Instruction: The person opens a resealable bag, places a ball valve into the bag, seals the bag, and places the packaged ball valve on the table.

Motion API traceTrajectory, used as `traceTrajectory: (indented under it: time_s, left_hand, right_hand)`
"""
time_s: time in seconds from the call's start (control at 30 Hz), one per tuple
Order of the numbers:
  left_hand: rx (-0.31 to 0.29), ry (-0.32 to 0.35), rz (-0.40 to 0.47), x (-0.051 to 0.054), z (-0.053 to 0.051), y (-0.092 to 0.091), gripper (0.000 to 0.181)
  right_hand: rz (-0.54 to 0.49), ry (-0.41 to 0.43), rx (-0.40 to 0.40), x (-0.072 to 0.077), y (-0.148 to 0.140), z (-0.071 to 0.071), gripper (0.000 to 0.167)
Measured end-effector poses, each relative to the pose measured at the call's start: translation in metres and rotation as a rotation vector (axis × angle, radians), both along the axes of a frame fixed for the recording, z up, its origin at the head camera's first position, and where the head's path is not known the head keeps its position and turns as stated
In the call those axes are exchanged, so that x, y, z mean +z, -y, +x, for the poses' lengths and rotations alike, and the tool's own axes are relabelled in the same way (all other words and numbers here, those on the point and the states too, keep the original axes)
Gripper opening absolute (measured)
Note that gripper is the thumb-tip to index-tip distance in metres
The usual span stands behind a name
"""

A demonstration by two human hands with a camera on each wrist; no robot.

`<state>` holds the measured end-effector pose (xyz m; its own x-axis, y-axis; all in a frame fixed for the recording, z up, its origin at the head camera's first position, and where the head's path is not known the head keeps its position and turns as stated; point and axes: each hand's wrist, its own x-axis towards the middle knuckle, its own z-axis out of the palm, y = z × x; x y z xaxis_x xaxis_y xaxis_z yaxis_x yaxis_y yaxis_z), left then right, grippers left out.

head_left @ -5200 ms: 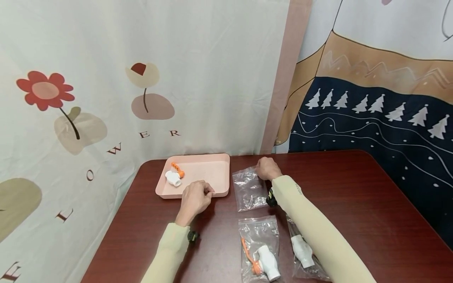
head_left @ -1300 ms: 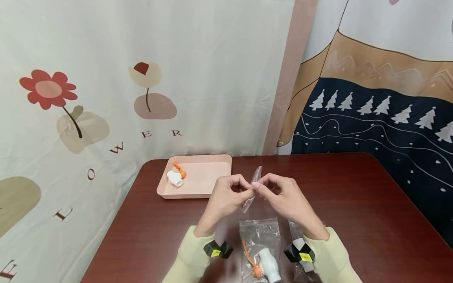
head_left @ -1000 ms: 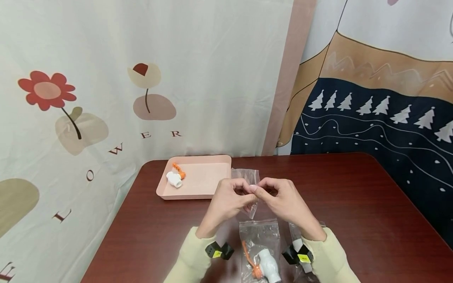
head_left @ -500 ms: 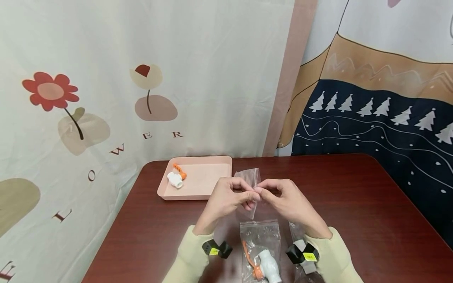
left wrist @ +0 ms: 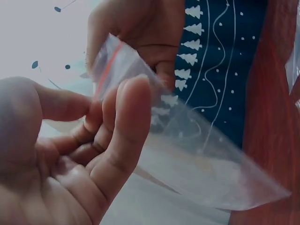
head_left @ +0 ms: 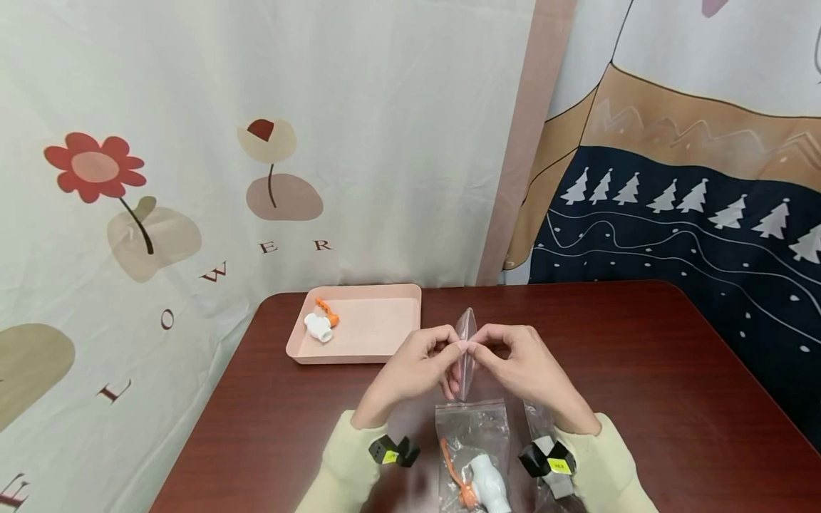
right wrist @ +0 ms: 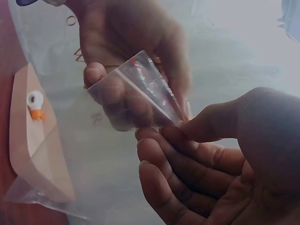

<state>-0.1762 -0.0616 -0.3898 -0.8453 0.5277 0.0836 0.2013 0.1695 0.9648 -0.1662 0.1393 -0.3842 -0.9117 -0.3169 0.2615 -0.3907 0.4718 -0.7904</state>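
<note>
A clear zip-lock bag (head_left: 466, 329) is held up in the middle, seen nearly edge-on in the head view. Its red zip line shows in the left wrist view, and no object is visible inside the bag (left wrist: 201, 154). My left hand (head_left: 413, 367) pinches the zip edge between thumb and forefinger. From the other side my right hand (head_left: 532, 370) pinches the same edge, the fingertips of both hands almost touching. Below them, a second zip-lock bag (head_left: 471, 420) on the table contains a white ball valve (head_left: 489, 484) with an orange handle (head_left: 452, 467).
Behind my left hand stands a pink tray (head_left: 378, 324). A white ball valve (head_left: 318, 328) with an orange handle lies at its left side. Partly under my right wrist lies another bagged white valve (head_left: 559, 486). A curtain (head_left: 398, 142) hangs behind the brown table (head_left: 616, 342).
The flat bag has been lifted off the table beside the tray, and both hands now pinch it. Over the last second it swings between flat and edge-on while the hands shift slightly.
</note>
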Motion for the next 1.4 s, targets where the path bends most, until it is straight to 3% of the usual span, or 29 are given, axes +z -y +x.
traceTrajectory:
  time_s: [0.13,0.47,0.63,0.9,1.2,1.4]
  left_hand:
    - [-0.009,-0.08,-0.058,-0.0015,0.0012,-0.0013,0.028]
    - [0.088,-0.296,-0.192,-0.0045,0.0034,-0.0058,0.026]
    - [0.107,-0.353,-0.249,-0.0042,0.0044,-0.0066,0.026]
    - [0.079,-0.32,-0.257,-0.0029,0.0072,-0.0072,0.026]
    - [0.176,-0.402,-0.27,-0.0045,0.0046,-0.0085,0.022]
    - [0.178,-0.315,-0.215,-0.0026,0.0045,-0.005,0.02]
  right_hand:
    - [0.017,-0.06,0.003,-0.0014,0.0013,0.0002,0.014]
    - [0.048,-0.175,0.011,-0.0051,0.0047,0.002,0.018]
    - [0.064,-0.195,0.011,-0.0051,0.0047,0.0016,0.021]
    - [0.079,-0.199,0.024,-0.0066,0.005,0.0007,0.022]
    - [0.054,-0.226,-0.049,-0.008,0.0058,-0.0002,0.026]
    - [0.045,-0.192,-0.042,-0.0061,0.003,0.0001,0.025]
